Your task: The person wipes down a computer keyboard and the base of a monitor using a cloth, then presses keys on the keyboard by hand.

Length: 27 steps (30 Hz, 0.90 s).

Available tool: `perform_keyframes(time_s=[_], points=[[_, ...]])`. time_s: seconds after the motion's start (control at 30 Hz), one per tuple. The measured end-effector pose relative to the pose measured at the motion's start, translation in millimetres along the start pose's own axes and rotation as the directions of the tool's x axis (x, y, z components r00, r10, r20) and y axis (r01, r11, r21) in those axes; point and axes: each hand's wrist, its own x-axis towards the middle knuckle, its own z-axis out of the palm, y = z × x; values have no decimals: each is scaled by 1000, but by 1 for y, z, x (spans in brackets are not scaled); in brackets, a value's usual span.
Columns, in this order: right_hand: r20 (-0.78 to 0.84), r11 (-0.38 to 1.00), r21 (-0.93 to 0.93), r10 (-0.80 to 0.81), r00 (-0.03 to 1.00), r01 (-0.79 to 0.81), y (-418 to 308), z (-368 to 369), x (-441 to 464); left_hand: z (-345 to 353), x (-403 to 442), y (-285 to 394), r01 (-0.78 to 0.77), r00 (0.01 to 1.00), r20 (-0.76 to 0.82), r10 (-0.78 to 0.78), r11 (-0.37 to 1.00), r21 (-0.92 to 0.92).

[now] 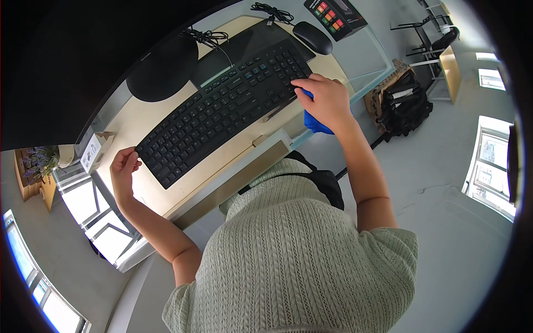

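A black keyboard [219, 114] with a cable is slanted across the pale desk, and I cannot tell whether it is raised off it. My left hand [123, 169] pinches the keyboard's left end between thumb and curled fingers. At the other end, my right hand [328, 102] has its fingers closed at the keyboard's right edge. A bright blue cloth [317, 123] is bunched under the right palm and hangs below it; part of it is hidden by the hand.
Behind the keyboard stand a dark monitor [72, 61] and its round base [164, 72]. A black mouse [312, 38], coiled cables [208, 38] and a printed box [336, 19] lie at the back. A small white box [94, 151] is at left; a black bag [404, 105] sits right.
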Motion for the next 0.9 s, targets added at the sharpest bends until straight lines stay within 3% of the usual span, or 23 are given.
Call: perform_keyframes(time_s=[0.6,0.67,0.8,0.9], points=[[-109,990,142,4,994,11,-10,29,-32,1,-2,4,22,1000,12,-22,999,-30],[-224,991,124,-26,974,54,-8,35,-33,1,-2,5,18,1000,9,-18,999,-31],[-235,987,158,-3,972,41,-10,36,-33,3,-4,10,13,1000,15,-13,1000,-8],[-328,974,175,-83,941,147,-11,40,-34,3,-3,7,18,1000,12,-18,1000,-14]])
